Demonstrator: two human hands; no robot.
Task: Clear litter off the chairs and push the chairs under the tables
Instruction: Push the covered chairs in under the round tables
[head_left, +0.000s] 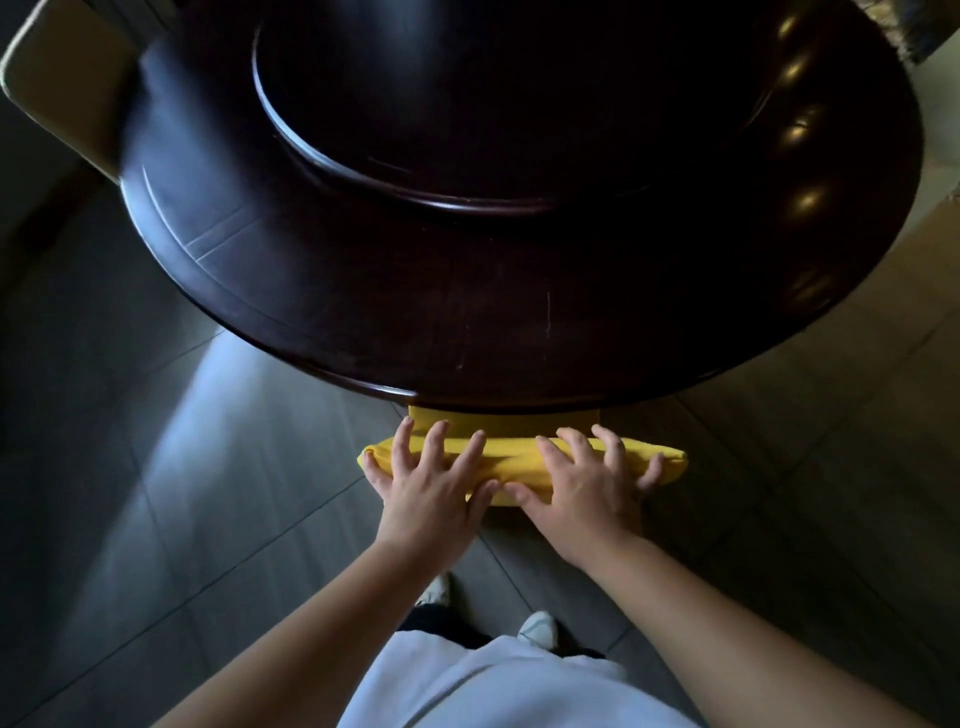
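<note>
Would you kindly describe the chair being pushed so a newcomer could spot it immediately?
Start at the big dark round table. At its near edge, the yellow chair pokes out, seat mostly tucked under, with the left hand and right hand flat on its backrest. It is the only bright yellow thing here.

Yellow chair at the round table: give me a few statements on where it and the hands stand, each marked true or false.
1. Both hands rest on top of the yellow chair back. True: the left hand and right hand lie flat, fingers spread.
2. The chair seat is mostly hidden under the dark round table. True.
3. The left hand holds a piece of litter. False: it is empty, palm down on the chair.
4. The tabletop is covered with plates. False: the part in view shows only a raised round centre.
5. The floor is carpeted. False: it is tiled.
</note>
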